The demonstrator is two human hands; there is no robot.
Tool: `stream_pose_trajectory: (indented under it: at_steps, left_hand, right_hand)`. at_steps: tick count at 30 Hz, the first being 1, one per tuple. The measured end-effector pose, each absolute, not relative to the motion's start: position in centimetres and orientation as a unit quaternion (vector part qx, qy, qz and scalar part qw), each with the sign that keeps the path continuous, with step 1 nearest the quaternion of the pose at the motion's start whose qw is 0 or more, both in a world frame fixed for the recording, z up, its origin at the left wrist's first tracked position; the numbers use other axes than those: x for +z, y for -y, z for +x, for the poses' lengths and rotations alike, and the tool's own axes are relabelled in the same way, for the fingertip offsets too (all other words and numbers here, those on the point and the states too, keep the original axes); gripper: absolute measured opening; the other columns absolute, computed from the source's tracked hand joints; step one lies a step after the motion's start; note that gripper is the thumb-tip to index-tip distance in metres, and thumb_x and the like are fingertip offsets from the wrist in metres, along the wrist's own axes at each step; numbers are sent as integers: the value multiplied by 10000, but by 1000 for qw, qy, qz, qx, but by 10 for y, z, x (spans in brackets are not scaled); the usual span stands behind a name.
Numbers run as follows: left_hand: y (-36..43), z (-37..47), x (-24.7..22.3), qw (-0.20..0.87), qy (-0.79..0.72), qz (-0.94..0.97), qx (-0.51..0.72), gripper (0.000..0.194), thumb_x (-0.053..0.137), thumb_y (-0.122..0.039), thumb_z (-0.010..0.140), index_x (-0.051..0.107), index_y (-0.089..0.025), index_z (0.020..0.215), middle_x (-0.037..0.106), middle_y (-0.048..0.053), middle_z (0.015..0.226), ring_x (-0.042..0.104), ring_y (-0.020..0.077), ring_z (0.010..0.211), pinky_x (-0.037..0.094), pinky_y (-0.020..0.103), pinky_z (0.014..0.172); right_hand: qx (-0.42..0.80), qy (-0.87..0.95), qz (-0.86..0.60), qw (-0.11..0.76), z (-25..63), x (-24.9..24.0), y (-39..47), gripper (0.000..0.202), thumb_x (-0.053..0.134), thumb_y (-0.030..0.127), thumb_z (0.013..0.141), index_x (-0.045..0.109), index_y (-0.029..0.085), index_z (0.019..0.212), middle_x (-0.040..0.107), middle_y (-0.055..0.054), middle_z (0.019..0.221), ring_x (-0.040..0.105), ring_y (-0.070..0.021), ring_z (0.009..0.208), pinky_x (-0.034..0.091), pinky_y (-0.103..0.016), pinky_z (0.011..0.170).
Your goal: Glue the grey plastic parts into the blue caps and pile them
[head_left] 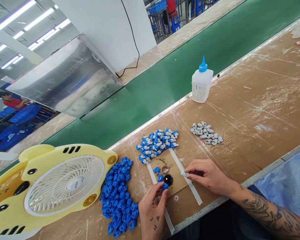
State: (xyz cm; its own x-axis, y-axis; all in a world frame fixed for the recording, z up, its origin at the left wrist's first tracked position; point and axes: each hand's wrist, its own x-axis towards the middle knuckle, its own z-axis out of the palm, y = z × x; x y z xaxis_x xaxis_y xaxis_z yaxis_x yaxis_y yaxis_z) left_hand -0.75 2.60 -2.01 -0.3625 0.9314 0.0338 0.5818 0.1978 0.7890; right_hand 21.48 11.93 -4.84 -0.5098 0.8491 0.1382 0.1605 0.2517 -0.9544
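Note:
Between the thumb and fingers of my left hand point(153, 206) is a small blue plastic piece point(165, 186), held at the edge of a round black dish of dark liquid point(168, 180). My right hand point(207, 175) pinches a small grey plastic piece point(184, 174) just right of the dish. Two loose blue pieces point(160, 178) lie on the taped cardboard sheet point(181, 188), near a clear round spot point(165, 169). Behind the sheet is a pile of joined blue-and-grey pieces point(157, 143). Blue pieces point(120, 196) are heaped at left, and grey pieces point(207, 132) lie at back right.
A yellow animal-shaped fan point(65, 183) lies on the left of the brown-covered table point(260, 126). A white bottle with a blue nozzle point(202, 85) stands at the back. A green conveyor belt point(150, 96) runs behind. Across it a person in red point(13, 101) is near blue crates.

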Motion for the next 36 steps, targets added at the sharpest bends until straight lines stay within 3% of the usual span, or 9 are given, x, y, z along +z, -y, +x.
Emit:
stream_pose_trajectory:
  at_steps: [6, 17, 20, 27, 36]
  left_hand:
    - [-31, -7, -24, 198, -734, 547, 350, 284, 696, -498, 809, 797, -237, 854, 795, 65, 771, 750, 243, 661, 624, 339, 626]
    - [-33, -6, -23, 194, -713, 586, 334, 177, 668, -357, 828, 794, -240, 872, 767, 46, 760, 706, 205, 607, 592, 304, 594]
    - [-31, -7, -23, 230, -724, 529, 377, 173, 736, -378, 770, 797, -236, 849, 777, 51, 781, 723, 214, 655, 603, 311, 638]
    - [-28, -6, -31, 418, -681, 260, 542, 359, 925, -397, 570, 782, -207, 840, 797, 49, 770, 751, 205, 709, 613, 274, 661]
    - [-38, 21, -13, 457, -636, 128, 608, 428, 993, -402, 338, 779, -191, 643, 756, 40, 619, 694, 148, 573, 582, 211, 566]
  right_hand:
    - [499, 712, -352, 347, 214, -48, -119, 353, 580, 480, 974, 781, 198, 910, 732, -56, 785, 638, -148, 671, 520, -243, 654]
    - [497, 703, -350, 369, 211, -43, -120, 326, 597, 450, 968, 781, 189, 902, 726, -50, 775, 645, -142, 669, 518, -228, 643]
    - [513, 684, -356, 377, 207, -42, -118, 309, 624, 450, 949, 787, 191, 908, 733, -51, 784, 654, -143, 669, 526, -226, 635]
    - [525, 659, -350, 409, 181, -36, -103, 258, 642, 391, 946, 813, 198, 934, 768, -58, 823, 700, -158, 734, 556, -228, 692]
    - [428, 735, -296, 434, 164, -30, -93, 309, 525, 325, 1030, 803, 194, 996, 748, -61, 822, 685, -137, 714, 565, -209, 682]
